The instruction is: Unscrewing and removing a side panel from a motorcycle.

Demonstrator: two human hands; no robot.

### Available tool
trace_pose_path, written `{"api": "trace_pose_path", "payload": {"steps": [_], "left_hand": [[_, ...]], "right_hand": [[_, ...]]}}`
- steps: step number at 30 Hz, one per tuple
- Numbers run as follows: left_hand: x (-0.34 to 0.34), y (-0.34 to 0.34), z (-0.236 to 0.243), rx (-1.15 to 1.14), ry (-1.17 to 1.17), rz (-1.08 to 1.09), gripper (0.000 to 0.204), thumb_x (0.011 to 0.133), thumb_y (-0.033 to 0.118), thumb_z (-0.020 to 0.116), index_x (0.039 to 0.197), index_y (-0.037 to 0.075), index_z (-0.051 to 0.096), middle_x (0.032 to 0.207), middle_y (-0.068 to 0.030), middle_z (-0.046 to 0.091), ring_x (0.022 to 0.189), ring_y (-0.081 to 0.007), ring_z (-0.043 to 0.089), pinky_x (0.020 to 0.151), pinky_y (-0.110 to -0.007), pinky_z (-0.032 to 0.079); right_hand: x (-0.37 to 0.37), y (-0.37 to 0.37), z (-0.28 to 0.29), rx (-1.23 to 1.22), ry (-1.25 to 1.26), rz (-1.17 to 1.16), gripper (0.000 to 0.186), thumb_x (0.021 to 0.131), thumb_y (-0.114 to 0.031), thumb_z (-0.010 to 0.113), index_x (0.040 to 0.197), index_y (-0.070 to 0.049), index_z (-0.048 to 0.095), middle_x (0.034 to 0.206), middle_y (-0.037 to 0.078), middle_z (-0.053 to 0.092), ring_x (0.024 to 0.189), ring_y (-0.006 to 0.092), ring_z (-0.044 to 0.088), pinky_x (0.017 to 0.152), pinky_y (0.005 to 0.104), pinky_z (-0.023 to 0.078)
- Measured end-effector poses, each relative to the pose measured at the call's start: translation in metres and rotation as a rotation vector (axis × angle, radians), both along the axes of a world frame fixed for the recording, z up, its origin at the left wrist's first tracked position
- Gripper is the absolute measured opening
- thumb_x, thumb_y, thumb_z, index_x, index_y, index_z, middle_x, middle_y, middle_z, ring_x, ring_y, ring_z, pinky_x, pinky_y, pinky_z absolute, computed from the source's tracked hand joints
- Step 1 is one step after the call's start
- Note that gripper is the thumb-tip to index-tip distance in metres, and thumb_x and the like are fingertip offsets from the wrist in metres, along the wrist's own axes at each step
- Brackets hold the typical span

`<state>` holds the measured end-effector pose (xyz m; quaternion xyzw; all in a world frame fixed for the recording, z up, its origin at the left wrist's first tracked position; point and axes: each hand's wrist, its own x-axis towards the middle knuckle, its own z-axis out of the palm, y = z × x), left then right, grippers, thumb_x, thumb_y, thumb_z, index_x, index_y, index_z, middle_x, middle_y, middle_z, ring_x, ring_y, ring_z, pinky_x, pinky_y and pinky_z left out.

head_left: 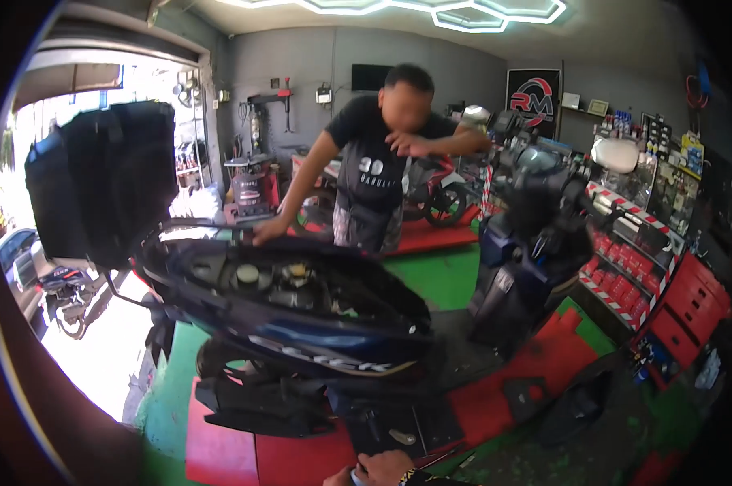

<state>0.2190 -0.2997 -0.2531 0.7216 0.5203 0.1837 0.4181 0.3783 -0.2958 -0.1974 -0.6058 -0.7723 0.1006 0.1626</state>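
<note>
At the lower edge of the head view my right hand (386, 467) is closed, with a patterned band at its wrist. Close beside it, my left hand (338, 478) shows only in part, cut off by the picture's edge. A small grey piece (356, 477) shows between the two hands; its kind is hidden. Beyond them a dark blue scooter (325, 336) stands on a red lift platform (293, 463), its seat opening uncovered and its inner parts showing. A black tray (398, 433) with a few small parts lies on the platform just past my hands.
Across the scooter a person (374, 154) leans with one hand on its rear. A large black box (102, 182) is mounted at the scooter's tail. To the right stand shelves of red bottles (625, 271) and a red cabinet (690, 316). Another motorcycle (443, 194) is parked behind.
</note>
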Motion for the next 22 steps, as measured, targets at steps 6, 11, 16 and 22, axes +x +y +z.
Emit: {"api": "trace_pose_path", "payload": {"steps": [6,11,16,22], "left_hand": [[0.043,-0.05,0.104,0.294,-0.182,-0.255,0.059,0.075,0.031,0.078,0.124,0.007,0.056,0.11,-0.0137,0.063,0.081,-0.0334,0.064,0.07,-0.038,0.051],[0.068,-0.054,0.151,-0.649,-0.712,-0.383,0.045,0.084,0.025,0.07,0.122,0.006,0.054,0.112,-0.0187,0.059,0.102,-0.0334,0.052,0.094,-0.044,0.039],[0.025,-0.042,0.169,-0.034,-0.323,-0.618,0.082,0.07,0.039,0.086,0.134,0.0,0.052,0.125,-0.0195,0.06,0.104,-0.0296,0.062,0.084,-0.04,0.053],[-0.057,-0.064,0.115,-0.014,0.068,-0.141,0.08,0.072,0.038,0.085,0.134,0.0,0.052,0.112,-0.0238,0.06,0.093,-0.032,0.061,0.084,-0.037,0.052]], "right_hand": [[0.043,-0.096,0.169,0.093,-0.059,-0.191,0.038,0.085,-0.041,0.053,0.069,-0.007,0.055,0.054,0.016,0.06,0.042,0.0389,0.053,0.043,0.0478,0.043],[0.097,-0.13,0.304,-0.125,-0.245,0.035,0.034,0.091,-0.046,0.05,0.09,-0.012,0.056,0.064,0.011,0.066,0.052,0.0348,0.063,0.047,0.045,0.048],[0.13,-0.134,0.451,0.215,-0.315,0.23,0.026,0.079,-0.033,0.063,0.079,-0.008,0.058,0.057,0.012,0.062,0.048,0.033,0.06,0.045,0.0407,0.045],[0.091,-0.128,0.57,0.535,-0.61,0.293,0.022,0.075,-0.028,0.064,0.08,-0.006,0.059,0.065,0.012,0.062,0.048,0.0296,0.055,0.047,0.041,0.044]]}}
